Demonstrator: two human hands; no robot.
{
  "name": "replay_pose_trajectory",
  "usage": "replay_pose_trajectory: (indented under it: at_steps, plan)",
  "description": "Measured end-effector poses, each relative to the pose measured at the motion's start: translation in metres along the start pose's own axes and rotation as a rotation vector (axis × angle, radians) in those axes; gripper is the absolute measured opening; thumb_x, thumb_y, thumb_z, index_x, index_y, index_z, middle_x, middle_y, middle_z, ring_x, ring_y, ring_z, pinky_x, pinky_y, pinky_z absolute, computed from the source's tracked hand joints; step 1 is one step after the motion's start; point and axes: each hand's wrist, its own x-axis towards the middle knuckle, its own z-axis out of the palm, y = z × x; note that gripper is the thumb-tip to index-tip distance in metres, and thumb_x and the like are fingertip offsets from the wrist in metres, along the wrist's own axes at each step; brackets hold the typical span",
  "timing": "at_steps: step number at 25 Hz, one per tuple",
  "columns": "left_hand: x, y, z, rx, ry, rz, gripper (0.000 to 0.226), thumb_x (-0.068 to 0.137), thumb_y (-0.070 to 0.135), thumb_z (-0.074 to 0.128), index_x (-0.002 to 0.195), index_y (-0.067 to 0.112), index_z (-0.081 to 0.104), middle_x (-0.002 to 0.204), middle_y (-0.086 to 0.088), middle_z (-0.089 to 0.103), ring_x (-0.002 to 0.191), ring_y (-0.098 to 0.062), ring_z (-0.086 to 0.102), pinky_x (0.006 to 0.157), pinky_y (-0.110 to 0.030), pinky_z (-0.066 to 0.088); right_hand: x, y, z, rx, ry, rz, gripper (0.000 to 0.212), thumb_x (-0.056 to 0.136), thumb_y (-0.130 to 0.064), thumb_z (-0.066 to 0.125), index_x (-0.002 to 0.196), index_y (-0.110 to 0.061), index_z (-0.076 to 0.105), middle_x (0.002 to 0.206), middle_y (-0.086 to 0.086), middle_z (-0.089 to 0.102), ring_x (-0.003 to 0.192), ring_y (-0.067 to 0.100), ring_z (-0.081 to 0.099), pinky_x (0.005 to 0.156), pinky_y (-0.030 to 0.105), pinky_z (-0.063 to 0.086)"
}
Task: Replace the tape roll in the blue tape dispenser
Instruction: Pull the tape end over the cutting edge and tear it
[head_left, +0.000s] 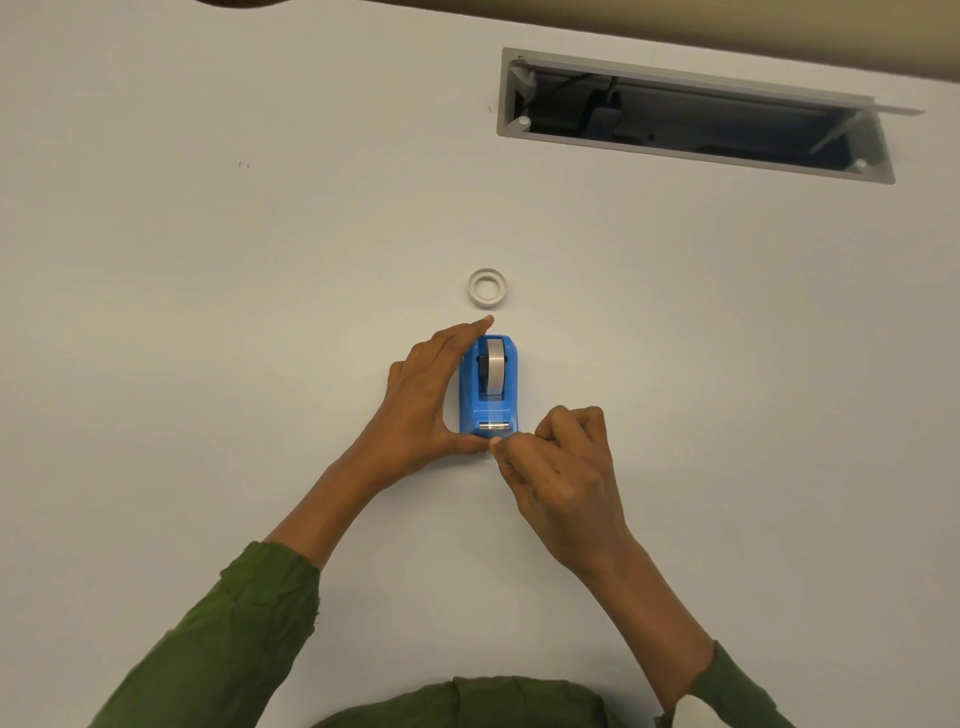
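The blue tape dispenser (487, 387) stands on the white table (208, 312), with a roll of clear tape (496, 370) seated in it. A strip of tape runs down to the metal cutter (493, 427) at the near end. My left hand (423, 402) wraps the dispenser's left side, fingers at the far end and thumb at the near end. My right hand (558, 462) is curled at the near right corner, thumb and forefinger pinched together at the tape end by the cutter. A nearly bare white tape core (487, 289) lies flat just beyond the dispenser.
A rectangular cable opening with a raised grey lid (696, 117) is set into the table at the far right. Green sleeves cover both forearms. The table's far edge runs along the top.
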Motion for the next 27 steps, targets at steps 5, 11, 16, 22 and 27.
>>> replay_pose_trajectory:
  at_steps: [5,11,16,22,27]
  plan:
    - [0.0,-0.003,0.002,-0.009,-0.002,-0.011,0.103,0.059,0.044,0.078,0.137,0.043,0.011,0.145,0.009,0.03,0.125,0.002,0.024,0.098,-0.021,0.015,0.002,0.002,0.005,-0.046,0.021,-0.024,0.03,0.076,-0.002,0.072,0.071,-0.012,0.044,0.05,0.005,0.047,0.064,0.015,0.031,0.064,0.028,0.026]
    - [0.001,-0.003,0.002,0.003,-0.003,-0.016,0.104,0.06,0.04,0.081,0.136,0.044,0.009,0.146,0.009,0.029,0.124,0.004,0.023,0.097,-0.019,0.014,-0.005,0.0,0.006,-0.15,0.085,-0.126,0.012,0.088,-0.009,0.059,0.079,-0.011,0.05,0.055,0.004,0.062,0.072,0.016,0.043,0.069,0.03,0.029]
    - [-0.001,-0.001,0.002,0.003,-0.008,-0.025,0.103,0.06,0.048,0.077,0.137,0.041,0.01,0.148,0.008,0.027,0.127,0.001,0.024,0.1,-0.021,0.015,-0.022,0.004,0.013,-0.181,0.003,-0.121,0.007,0.091,-0.009,0.053,0.084,-0.01,0.054,0.068,0.006,0.071,0.086,0.024,0.069,0.072,0.032,0.028]
    - [-0.004,0.002,-0.001,0.021,-0.019,-0.047,0.11,0.059,0.044,0.08,0.143,0.033,0.009,0.147,0.017,0.023,0.127,0.005,0.021,0.104,-0.023,0.016,-0.03,0.019,0.002,-0.104,0.014,0.148,0.009,0.081,-0.01,0.067,0.073,-0.008,0.065,0.062,0.004,0.065,0.082,0.017,0.055,0.071,0.033,0.029]
    - [-0.01,0.004,-0.01,0.031,-0.048,-0.065,0.114,0.059,0.041,0.082,0.143,0.034,0.005,0.153,0.013,0.016,0.137,-0.004,0.019,0.11,-0.027,0.018,-0.041,0.027,-0.013,0.04,-0.039,0.404,0.006,0.082,-0.016,0.063,0.085,-0.014,0.068,0.08,-0.001,0.069,0.082,0.019,0.054,0.075,0.025,0.031]
